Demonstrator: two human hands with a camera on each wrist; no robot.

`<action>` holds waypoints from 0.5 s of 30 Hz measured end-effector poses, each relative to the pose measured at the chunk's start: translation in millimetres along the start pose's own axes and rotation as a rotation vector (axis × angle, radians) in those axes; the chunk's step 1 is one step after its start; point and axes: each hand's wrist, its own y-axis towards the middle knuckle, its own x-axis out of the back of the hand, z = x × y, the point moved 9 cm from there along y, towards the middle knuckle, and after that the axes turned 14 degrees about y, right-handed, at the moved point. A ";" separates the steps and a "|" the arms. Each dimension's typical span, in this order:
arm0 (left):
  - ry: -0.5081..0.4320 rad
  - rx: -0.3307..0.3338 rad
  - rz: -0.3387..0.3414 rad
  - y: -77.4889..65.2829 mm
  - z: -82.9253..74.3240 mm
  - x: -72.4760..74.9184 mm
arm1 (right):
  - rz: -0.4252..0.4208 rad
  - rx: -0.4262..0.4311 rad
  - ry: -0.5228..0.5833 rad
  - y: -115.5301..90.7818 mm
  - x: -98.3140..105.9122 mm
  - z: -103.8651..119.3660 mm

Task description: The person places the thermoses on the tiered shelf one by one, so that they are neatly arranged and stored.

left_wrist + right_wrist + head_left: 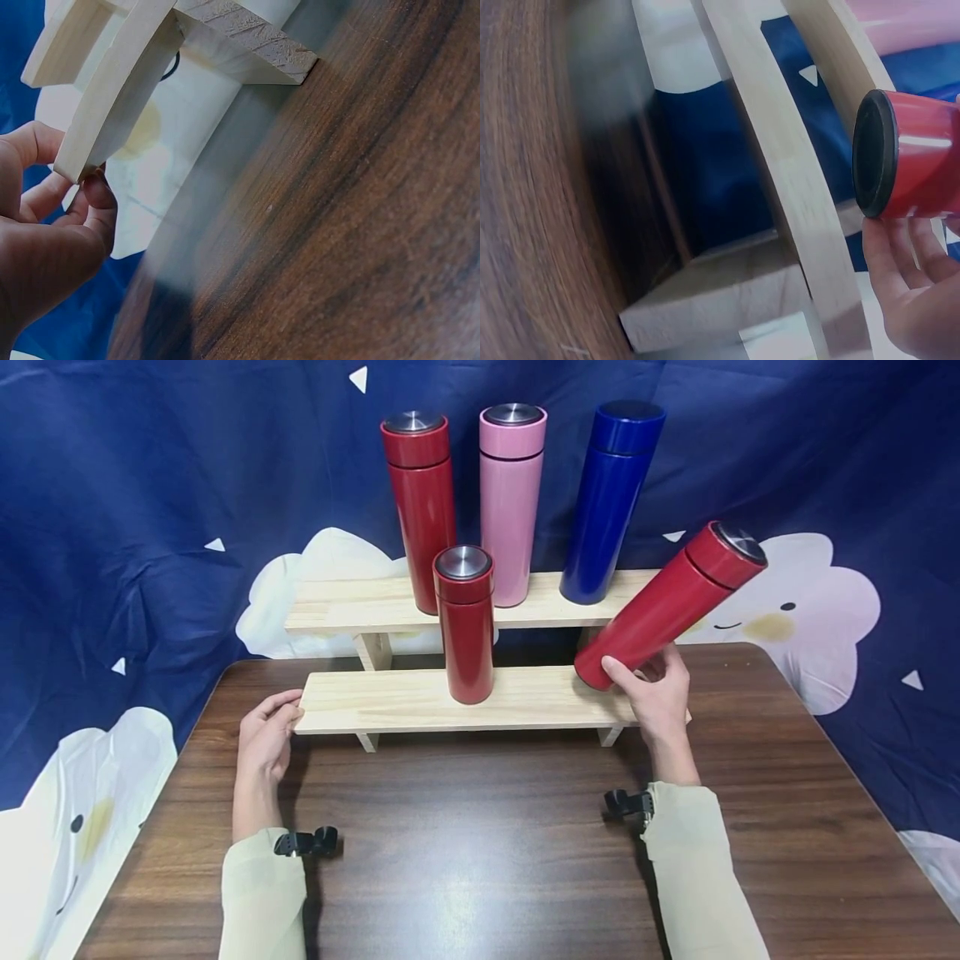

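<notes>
My right hand (660, 689) grips a red thermos flask (667, 606) near its base, above the right end of the lower wooden shelf (390, 702). The flask leans well over to the right, its steel-topped lid up, and its black bottom (875, 154) shows in the right wrist view. With fingers and thumb my left hand (264, 735) pinches the left end of that shelf; the left wrist view shows the fingers at the board's corner (79, 161). Another red flask (468, 635) stands upright near the middle of the lower shelf.
Behind, on the upper shelf (330, 602), stand a red flask (422, 518), a pink flask (512, 518) and a blue flask (611, 510). The two-step rack sits toward the back of a brown wood-grain table (465, 835). A blue curtain (150, 485) with white clouds hangs behind.
</notes>
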 end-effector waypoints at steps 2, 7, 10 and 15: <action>0.002 -0.007 -0.002 0.1 -0.5 0.3 | 0.012 0.001 -0.014 -1.0 -3.6 -0.3; 0.009 -0.006 -0.006 0.2 -0.7 0.3 | 0.035 -0.009 -0.058 -2.5 -11.7 -3.0; 0.005 0.005 -0.011 1.2 0.5 0.2 | 0.056 -0.016 -0.072 -3.1 -16.9 -5.3; 0.001 0.011 -0.013 2.3 1.2 -0.2 | 0.099 -0.020 -0.081 -3.6 -26.0 -11.0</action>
